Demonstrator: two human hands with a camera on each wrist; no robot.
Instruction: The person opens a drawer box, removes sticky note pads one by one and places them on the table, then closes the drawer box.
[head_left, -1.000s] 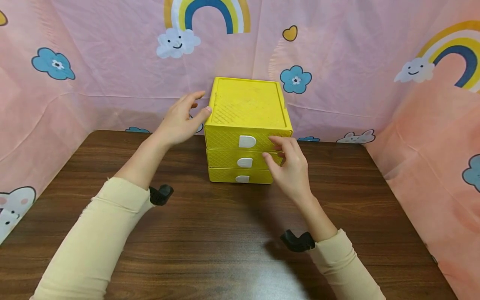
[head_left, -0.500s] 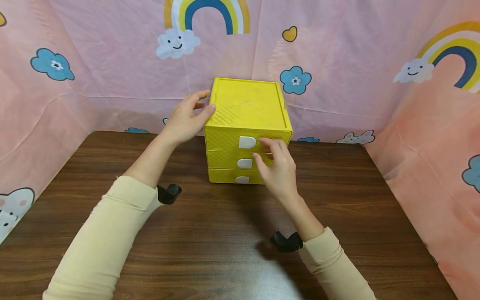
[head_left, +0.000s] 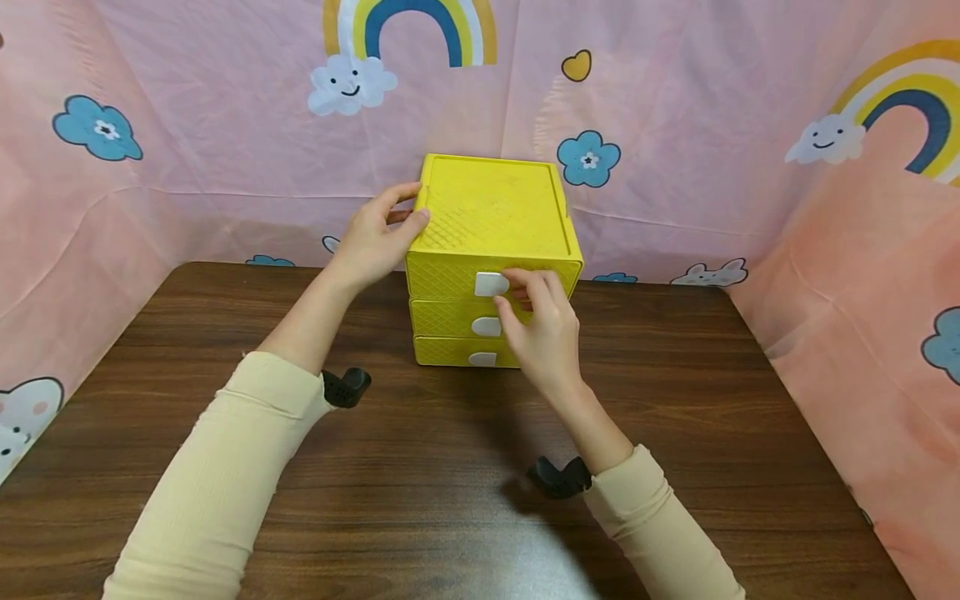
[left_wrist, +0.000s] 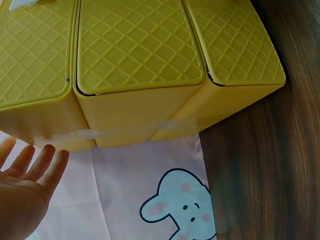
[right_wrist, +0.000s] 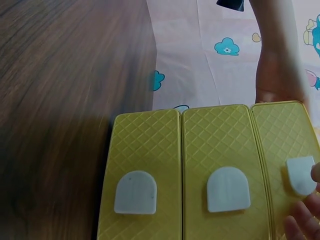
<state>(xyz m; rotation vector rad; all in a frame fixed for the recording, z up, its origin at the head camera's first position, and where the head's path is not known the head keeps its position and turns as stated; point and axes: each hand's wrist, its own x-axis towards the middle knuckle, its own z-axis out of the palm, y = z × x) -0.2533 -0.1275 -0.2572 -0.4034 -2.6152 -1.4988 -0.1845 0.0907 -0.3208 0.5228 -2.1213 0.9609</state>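
Note:
A yellow three-drawer box [head_left: 495, 204] has a white half-round handle on each drawer. My left hand [head_left: 375, 242] rests at its upper left edge, thumb on the top rim and fingers along the side. Those fingers look fairly straight in the left wrist view [left_wrist: 30, 185]. My right hand [head_left: 547, 329] is in front of the top drawer, fingers bent and thumb apart from them. Its index fingertip is right at the top handle [head_left: 489, 284], and the thumb tip lies just below it. The right wrist view shows a fingertip overlapping that handle's edge [right_wrist: 298, 175]. All three drawers are closed.
The box stands near the back of a dark wooden table [head_left: 420, 483]. A pink printed cloth [head_left: 247, 108] hangs close behind it and along both sides. Black wrist-worn pieces [head_left: 347, 387] stick out at both cuffs.
My right hand has moved left across the drawer front to the top handle. My left hand has moved slightly right, onto the box's upper left edge. The box has stayed in place.

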